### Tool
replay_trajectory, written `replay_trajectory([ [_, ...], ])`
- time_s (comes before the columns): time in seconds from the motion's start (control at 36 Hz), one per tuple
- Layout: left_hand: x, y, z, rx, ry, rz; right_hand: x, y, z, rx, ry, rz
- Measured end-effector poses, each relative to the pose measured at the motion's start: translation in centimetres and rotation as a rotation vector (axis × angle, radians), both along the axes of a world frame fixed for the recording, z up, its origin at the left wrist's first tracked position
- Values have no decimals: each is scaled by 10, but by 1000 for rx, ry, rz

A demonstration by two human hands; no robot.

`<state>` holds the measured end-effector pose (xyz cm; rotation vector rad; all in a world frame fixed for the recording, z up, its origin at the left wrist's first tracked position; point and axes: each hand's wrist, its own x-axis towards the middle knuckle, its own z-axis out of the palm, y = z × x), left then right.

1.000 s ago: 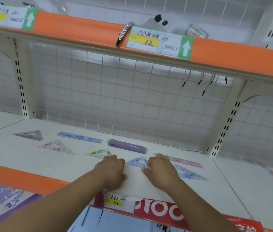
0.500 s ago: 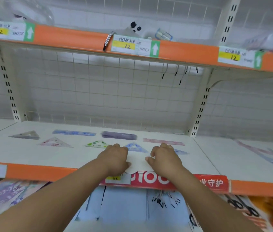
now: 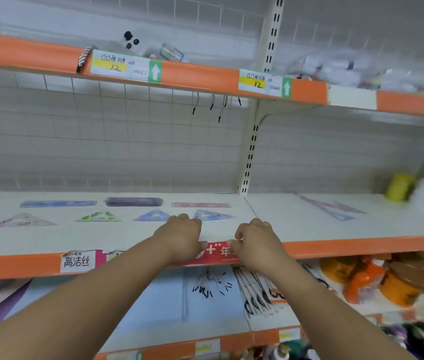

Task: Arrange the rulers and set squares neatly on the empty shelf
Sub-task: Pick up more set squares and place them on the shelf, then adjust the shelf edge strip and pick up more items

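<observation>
White shelf (image 3: pixel 309 224) backed by wire grid (image 3: pixel 127 141); orange front strip (image 3: pixel 361 246); stocked shelves seen above and below.

Back row, laid flat, spaced apart: blue ruler (image 3: pixel 57 203), purple ruler (image 3: pixel 133 201), pink ruler (image 3: pixel 200 204).

Front row: pink set square (image 3: pixel 24 220), green set square (image 3: pixel 99 216), blue set square (image 3: pixel 153 216).

Left hand (image 3: pixel 179 237) and right hand (image 3: pixel 257 242) placed at shelf front edge, fingers curled; whether anything is gripped cannot be told.

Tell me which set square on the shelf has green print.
The green set square, in the front row: the pink set square lies on its left, a blue set square on its right. No other is green.
</observation>
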<state>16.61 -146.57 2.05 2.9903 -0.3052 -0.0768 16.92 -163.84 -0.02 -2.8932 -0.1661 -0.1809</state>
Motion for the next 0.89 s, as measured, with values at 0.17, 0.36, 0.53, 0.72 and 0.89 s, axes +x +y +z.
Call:
replay_trajectory([
  [0.17,11,-66,1,7,-2,-30,10,-62,5,-1,-18,-12],
  [0.36,28,-162,1,-16,12,-18,29,-155,9,-31,-19,8],
  [0.53,37,-235,-2,-50,22,5,48,-231,9,-48,14,17],
  [0.72,53,-289,-6,-24,41,21,68,-289,1,-37,41,29],
  [0.89,80,-318,-9,31,31,14,92,-322,-9,-31,82,34],
])
